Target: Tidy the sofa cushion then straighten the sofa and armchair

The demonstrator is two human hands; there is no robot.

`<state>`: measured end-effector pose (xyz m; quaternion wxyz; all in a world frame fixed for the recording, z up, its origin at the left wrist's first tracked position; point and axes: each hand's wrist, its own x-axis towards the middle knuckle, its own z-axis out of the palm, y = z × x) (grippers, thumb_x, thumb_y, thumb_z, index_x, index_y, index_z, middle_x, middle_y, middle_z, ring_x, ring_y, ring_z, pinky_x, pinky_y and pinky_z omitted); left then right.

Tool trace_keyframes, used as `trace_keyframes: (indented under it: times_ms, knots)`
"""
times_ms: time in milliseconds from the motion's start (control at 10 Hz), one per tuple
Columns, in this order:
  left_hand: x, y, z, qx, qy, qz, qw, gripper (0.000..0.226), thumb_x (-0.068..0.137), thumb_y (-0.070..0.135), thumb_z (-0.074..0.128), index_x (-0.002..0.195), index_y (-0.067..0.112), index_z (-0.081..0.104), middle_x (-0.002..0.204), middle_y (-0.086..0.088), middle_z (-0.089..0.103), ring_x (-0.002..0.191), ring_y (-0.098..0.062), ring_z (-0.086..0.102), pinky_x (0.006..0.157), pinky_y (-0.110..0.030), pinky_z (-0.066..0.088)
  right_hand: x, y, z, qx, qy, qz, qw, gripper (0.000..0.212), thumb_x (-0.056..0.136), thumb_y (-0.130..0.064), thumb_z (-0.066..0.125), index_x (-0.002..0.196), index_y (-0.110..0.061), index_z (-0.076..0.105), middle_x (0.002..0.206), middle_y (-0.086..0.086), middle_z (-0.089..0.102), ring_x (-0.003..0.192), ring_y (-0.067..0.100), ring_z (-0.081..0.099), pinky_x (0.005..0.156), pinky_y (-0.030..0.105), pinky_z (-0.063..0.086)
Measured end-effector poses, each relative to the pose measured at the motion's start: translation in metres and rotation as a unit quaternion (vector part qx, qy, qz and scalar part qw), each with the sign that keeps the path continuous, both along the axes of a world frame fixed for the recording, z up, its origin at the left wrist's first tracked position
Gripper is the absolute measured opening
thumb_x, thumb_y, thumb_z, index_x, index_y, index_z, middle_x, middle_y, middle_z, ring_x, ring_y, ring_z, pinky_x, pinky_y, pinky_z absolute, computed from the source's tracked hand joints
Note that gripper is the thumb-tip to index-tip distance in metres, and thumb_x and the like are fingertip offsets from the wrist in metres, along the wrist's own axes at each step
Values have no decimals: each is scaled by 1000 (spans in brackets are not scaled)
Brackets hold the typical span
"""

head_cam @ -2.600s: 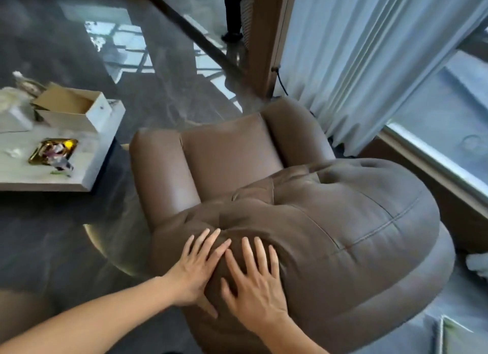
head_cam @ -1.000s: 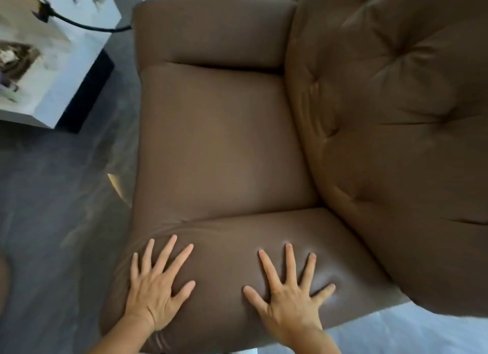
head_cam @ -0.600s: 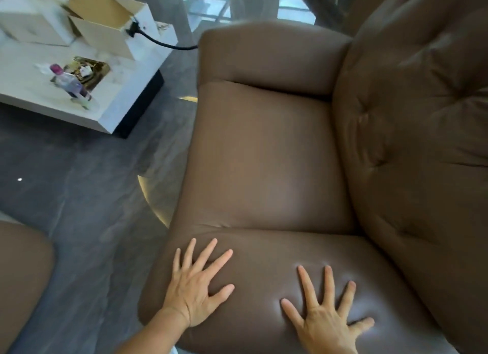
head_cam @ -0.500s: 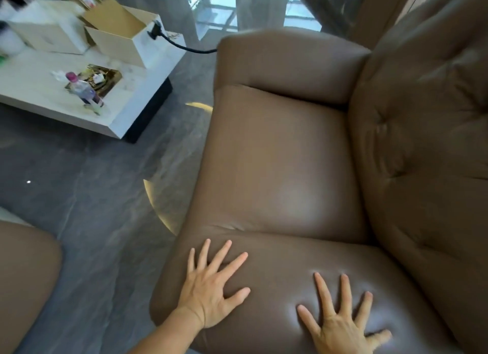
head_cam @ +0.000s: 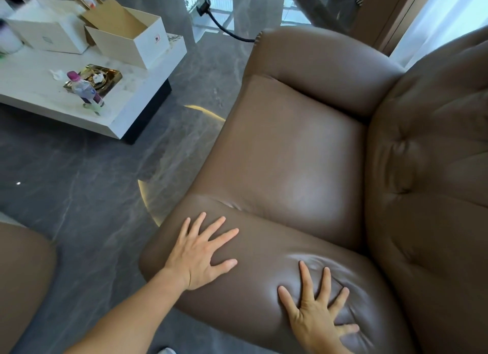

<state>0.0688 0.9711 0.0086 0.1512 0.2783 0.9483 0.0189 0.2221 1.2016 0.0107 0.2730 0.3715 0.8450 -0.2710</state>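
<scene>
A brown leather armchair (head_cam: 290,153) fills the right side of the view, its tufted backrest (head_cam: 433,168) at the far right and its seat in the middle. Both my hands lie flat on the near armrest (head_cam: 264,269). My left hand (head_cam: 202,253) rests near the armrest's front end with fingers spread. My right hand (head_cam: 315,308) presses the leather further back, fingers apart, and the leather dimples around it. Neither hand holds anything. Part of another brown seat (head_cam: 23,282) shows at the lower left.
A low white coffee table (head_cam: 126,100) stands at the upper left with open white boxes (head_cam: 129,39), a gold tray (head_cam: 103,76) and a small bottle (head_cam: 83,89). Dark glossy floor (head_cam: 87,184) lies between table and chair. A black cable (head_cam: 224,28) runs behind the far armrest. Pale curtain at top right.
The view has shifted back and left from the chair, so the table shows more. Both hands stay flat on the near armrest; 2.6 s ago they pressed the backrest from behind.
</scene>
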Motion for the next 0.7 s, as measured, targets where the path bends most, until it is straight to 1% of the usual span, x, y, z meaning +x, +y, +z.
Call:
trace_keyframes:
  times_ms: [100, 200, 300, 400, 500, 600, 700]
  knots:
    - [-4, -5, 1, -6, -7, -5, 1000, 70, 78, 85, 12, 143, 60, 6, 161, 14, 16, 148, -33, 9, 118, -57, 7, -2, -3, -1, 3, -5, 7, 1000, 69, 55, -97, 18, 105, -86, -28, 157, -19, -30, 142, 29, -34, 102, 79, -6]
    - [-4, -6, 0, -1, -19, 4, 1000, 71, 77, 86, 9, 143, 61, 1, 162, 14, 9, 148, -32, 2, 118, -56, 2, -3, -3, 2, 4, -11, 10, 1000, 67, 57, -96, 19, 103, -86, -29, 158, -19, -29, 142, 29, -34, 102, 79, -7]
    - [3, -7, 0, -7, -41, 5, 999, 71, 77, 86, 7, 143, 60, 1, 162, 13, 8, 148, -31, 1, 118, -55, 3, -1, 0, 8, 17, -24, 22, 999, 67, 55, -98, 15, 101, -85, -32, 158, -18, -29, 143, 31, -33, 102, 79, -5]
    - [11, -1, 14, -56, -43, 11, 997, 74, 78, 83, 3, 146, 54, 9, 161, 7, 16, 145, -33, 12, 116, -52, 16, -4, 5, 22, 33, -53, 67, 996, 72, 62, -96, 14, 119, -79, -28, 159, -15, -27, 144, 36, -27, 102, 80, 0]
    - [25, 10, 39, -116, -59, 82, 988, 66, 87, 74, 13, 147, 49, 17, 159, 3, 22, 139, -34, 24, 104, -48, 31, -15, 8, 42, -14, -91, 103, 990, 76, 79, -84, 27, 142, -64, -9, 162, -4, -24, 145, 42, -22, 110, 75, 5]
    - [33, 12, 83, -118, -196, 148, 962, 52, 97, 53, 35, 147, 45, 22, 160, 3, 19, 139, -35, 27, 104, -47, 35, -23, -17, 89, -59, -113, 150, 981, 74, 85, -67, 42, 151, -46, 15, 163, 12, -1, 147, 42, 7, 117, 55, 18]
    - [38, -3, 144, -94, -296, 125, 942, 43, 94, 41, 46, 133, 24, 55, 143, -6, 51, 128, -31, 49, 104, -39, 42, -28, -68, 155, -192, -109, 149, 964, 45, 96, -33, 40, 132, -11, 56, 141, 22, 48, 126, 40, 49, 103, 42, 42]
